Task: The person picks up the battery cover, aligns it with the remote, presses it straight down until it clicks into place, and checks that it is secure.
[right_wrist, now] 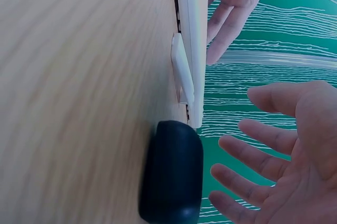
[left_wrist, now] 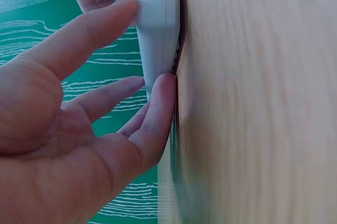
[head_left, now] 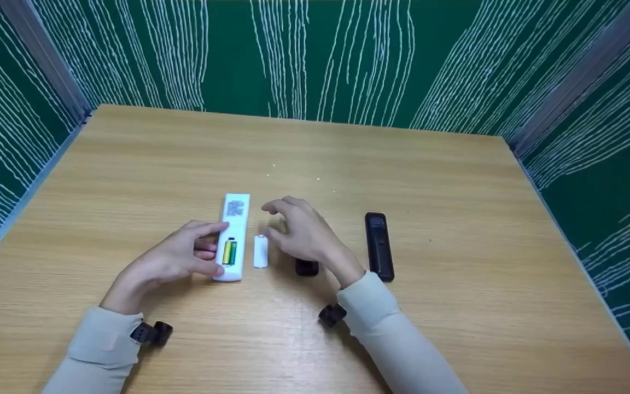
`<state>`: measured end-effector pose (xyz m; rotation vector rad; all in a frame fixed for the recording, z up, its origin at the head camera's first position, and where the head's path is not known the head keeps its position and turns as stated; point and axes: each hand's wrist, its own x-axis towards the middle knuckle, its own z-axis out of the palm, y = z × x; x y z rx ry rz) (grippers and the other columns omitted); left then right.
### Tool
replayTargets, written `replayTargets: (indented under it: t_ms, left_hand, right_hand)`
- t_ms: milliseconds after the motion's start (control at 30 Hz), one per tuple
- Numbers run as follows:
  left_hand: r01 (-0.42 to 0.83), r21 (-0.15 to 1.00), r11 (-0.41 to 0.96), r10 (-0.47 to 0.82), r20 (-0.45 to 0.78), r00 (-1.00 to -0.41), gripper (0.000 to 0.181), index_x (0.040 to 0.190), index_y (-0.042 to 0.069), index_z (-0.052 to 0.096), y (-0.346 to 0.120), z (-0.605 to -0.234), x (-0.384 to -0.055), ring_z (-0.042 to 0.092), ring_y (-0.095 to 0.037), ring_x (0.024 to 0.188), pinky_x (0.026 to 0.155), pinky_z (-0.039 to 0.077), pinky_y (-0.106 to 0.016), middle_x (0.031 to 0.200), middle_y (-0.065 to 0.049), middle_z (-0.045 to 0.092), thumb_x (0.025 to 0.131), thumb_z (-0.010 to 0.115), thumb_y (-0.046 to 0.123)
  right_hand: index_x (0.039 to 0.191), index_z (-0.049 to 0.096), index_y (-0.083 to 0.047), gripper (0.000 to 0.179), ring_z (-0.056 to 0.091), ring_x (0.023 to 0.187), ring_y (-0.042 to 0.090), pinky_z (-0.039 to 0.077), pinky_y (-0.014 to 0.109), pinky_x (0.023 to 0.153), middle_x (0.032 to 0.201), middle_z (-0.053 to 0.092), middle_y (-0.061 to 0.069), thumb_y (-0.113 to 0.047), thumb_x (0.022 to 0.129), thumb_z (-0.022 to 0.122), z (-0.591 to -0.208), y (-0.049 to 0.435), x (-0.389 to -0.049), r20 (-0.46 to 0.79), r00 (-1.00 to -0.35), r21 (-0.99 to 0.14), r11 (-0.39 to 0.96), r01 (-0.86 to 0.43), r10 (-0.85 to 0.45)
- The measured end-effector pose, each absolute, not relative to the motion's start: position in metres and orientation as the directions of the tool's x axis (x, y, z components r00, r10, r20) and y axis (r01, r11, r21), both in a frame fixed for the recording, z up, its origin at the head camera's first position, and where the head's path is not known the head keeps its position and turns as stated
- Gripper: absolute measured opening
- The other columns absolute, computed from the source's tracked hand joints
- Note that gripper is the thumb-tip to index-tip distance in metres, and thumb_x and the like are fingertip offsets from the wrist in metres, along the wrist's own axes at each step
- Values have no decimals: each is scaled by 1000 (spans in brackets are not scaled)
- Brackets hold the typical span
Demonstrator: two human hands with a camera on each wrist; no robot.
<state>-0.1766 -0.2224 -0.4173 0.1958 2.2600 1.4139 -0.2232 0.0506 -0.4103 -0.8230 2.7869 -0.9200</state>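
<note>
A white remote control [head_left: 234,221] lies back up, with a yellow battery [head_left: 227,253] and a green battery [head_left: 233,253] side by side in its uncovered compartment. My left hand [head_left: 175,254] holds it by the left side, one finger near the middle and the thumb by the near end. Close to the table in the left wrist view, a left fingertip [left_wrist: 164,87] touches its end. Beside it lies a small white battery cover [head_left: 260,251]. My right hand [head_left: 307,230] hovers, fingers spread and holding nothing, right of that cover. Under this hand a black rounded object [right_wrist: 171,174] is partly hidden.
A black remote control [head_left: 379,246] lies farther right on the wooden table [head_left: 457,328]. Tiny white specks [head_left: 318,179] are scattered toward the far side. Green walls [head_left: 233,54] with white streaks stand along the back and sides.
</note>
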Motion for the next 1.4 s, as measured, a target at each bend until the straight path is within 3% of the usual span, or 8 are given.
replayTargets:
  t_ms: [400,800,1100,1400]
  left_hand:
    - [-125,883,452,361,-310,-880,95,165,5,35,-220,-417,-176,51,-39,137,119,46,-46,153,-22,36,85,85,-2]
    - [-118,884,453,362,-304,-881,97,166,5,34,-221,-418,-176,51,-40,137,119,45,-46,153,-23,36,83,84,-3]
    - [-123,883,454,358,-307,-882,96,165,5,34,-220,-417,-176,50,-40,138,119,46,-45,154,-23,35,84,84,-4]
    - [-108,889,445,366,-290,-884,95,165,3,34,-220,-419,-176,51,-41,138,118,48,-42,153,-24,35,84,84,-4]
  right_hand:
    - [133,72,-7,36,63,120,28,54,44,102,131,70,9,-24,102,72,-417,48,-225,113,-826,-542,663,-517,-552]
    - [133,72,-10,37,58,128,31,45,48,112,129,70,6,-28,101,72,-417,46,-224,50,-814,-491,695,-525,-579]
    - [129,75,-10,35,60,117,25,45,45,111,119,72,5,-25,98,75,-419,44,-224,-16,-809,-491,709,-506,-588]
    - [125,77,-7,31,63,105,21,44,40,110,113,75,6,-21,97,76,-418,42,-223,-3,-798,-469,706,-531,-602]
